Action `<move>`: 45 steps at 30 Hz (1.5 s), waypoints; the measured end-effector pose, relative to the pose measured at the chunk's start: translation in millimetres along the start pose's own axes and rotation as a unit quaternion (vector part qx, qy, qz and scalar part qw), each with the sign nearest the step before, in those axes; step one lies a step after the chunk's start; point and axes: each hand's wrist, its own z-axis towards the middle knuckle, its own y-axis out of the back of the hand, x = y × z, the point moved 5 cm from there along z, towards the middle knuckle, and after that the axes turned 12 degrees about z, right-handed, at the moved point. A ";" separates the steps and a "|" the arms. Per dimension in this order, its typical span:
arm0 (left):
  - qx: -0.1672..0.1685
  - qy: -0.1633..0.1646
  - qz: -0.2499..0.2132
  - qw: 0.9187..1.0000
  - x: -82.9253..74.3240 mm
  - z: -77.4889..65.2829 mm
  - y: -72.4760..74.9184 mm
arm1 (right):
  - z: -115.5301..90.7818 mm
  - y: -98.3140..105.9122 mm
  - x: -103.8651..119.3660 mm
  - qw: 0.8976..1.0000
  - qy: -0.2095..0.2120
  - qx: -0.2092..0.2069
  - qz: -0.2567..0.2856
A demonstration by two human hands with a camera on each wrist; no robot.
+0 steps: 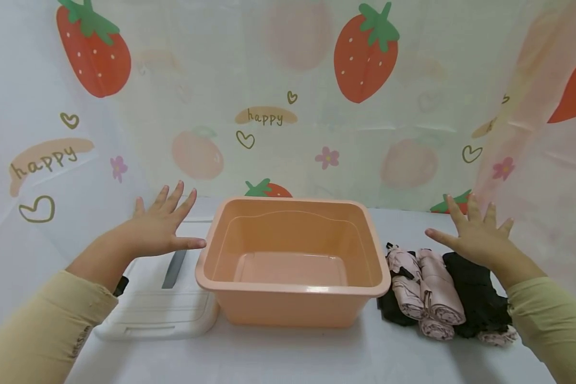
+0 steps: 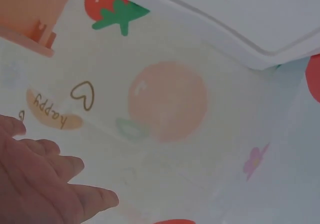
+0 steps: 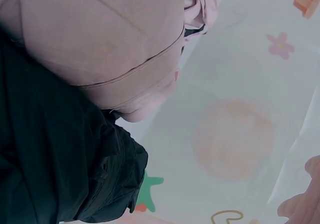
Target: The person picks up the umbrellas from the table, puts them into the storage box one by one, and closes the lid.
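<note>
An orange plastic basin [image 1: 293, 306] stands on the white surface in the middle of the head view, with nothing inside it. My left hand [image 1: 160, 226] is raised at its left, fingers spread wide and holding nothing. Below that hand lies a white lid-like panel [image 1: 173, 314] with a grey strip. My right hand [image 1: 480, 237] hovers at the right, fingers spread, above several rolled cloth bundles. Pink rolls [image 1: 441, 288] and black rolls [image 1: 475, 298] are stacked there. The right wrist view shows a pink roll [image 3: 110, 39] and a black roll [image 3: 65, 149] close up.
A curtain [image 1: 278, 160] printed with strawberries, hearts and flowers hangs behind and on both sides. The white table surface [image 1: 288, 357] runs in front of the basin. The basin stands between the white panel on the left and the rolls on the right.
</note>
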 end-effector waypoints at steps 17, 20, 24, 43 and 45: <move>0.000 -0.053 0.002 0.999 -35.6 -0.6 -9.1 | -0.1 -0.3 0.1 1.000 0.000 0.003 0.004; 0.005 -0.055 -0.002 0.998 -40.2 -0.9 -13.6 | 0.8 -0.9 0.7 1.000 0.002 0.003 0.002; 0.009 -0.061 -0.001 0.998 -44.8 0.2 -16.9 | 2.2 -0.7 1.7 1.000 0.005 0.001 0.001; 0.017 -0.072 -0.037 0.997 -60.4 0.1 -30.3 | 2.9 -5.3 3.5 1.000 0.008 0.012 0.002; 0.015 -0.073 -0.035 0.997 -61.7 0.2 -30.1 | 2.9 -5.6 3.0 1.000 0.007 0.012 0.001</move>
